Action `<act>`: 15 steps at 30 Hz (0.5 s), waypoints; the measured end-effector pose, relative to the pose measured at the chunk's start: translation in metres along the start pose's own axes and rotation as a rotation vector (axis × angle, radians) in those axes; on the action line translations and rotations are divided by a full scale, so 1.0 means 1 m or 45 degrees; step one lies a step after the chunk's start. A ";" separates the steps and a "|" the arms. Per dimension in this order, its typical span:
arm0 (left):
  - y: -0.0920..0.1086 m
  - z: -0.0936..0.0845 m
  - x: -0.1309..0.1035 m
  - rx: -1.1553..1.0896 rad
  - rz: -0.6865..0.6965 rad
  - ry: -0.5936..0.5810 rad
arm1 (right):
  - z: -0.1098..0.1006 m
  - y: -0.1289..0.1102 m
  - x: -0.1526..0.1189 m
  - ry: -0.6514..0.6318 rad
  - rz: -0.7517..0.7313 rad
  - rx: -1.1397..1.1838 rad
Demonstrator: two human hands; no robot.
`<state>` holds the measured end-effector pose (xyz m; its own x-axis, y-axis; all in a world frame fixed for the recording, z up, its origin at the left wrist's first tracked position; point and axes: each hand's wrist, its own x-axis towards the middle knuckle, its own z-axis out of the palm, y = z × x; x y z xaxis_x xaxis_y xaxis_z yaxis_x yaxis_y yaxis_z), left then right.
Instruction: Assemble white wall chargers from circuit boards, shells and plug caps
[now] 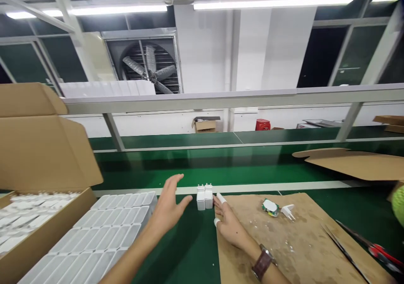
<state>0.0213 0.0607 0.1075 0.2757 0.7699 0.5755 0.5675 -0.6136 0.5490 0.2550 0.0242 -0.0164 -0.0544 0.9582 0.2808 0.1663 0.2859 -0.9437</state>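
Two white plug adapters are standing side by side on the green table, between two bare hands, just left of one cardboard sheet. The left hand is hovering open beside them, thumb and fingers spread apart, empty; the right hand, two fingertips wrapped in white, is reaching up from below, its fingers loosely together beside the right adapter.

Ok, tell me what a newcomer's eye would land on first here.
Probably the big fan set in the far wall, upper left of centre. Next, the two bare hands, left and right, on either side of small white plug-ended blocks on the green bench. The open carton at far left also stands out.
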 end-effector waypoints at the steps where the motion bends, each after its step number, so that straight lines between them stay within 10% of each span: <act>1: 0.002 -0.023 0.003 0.071 0.027 0.062 | 0.000 0.002 -0.001 -0.001 0.001 0.004; 7: -0.009 -0.117 -0.010 0.481 -0.022 0.108 | 0.000 0.012 -0.006 0.003 0.012 -0.014; 11: -0.035 -0.114 -0.040 0.696 -0.048 -0.171 | 0.001 0.014 -0.008 0.017 0.018 -0.069; 15: -0.045 -0.105 -0.049 0.698 -0.043 -0.108 | 0.003 0.013 -0.009 0.043 0.007 -0.139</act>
<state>-0.0994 0.0322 0.1187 0.2990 0.8127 0.5002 0.8914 -0.4249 0.1576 0.2543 0.0190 -0.0324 -0.0203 0.9588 0.2834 0.2727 0.2780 -0.9211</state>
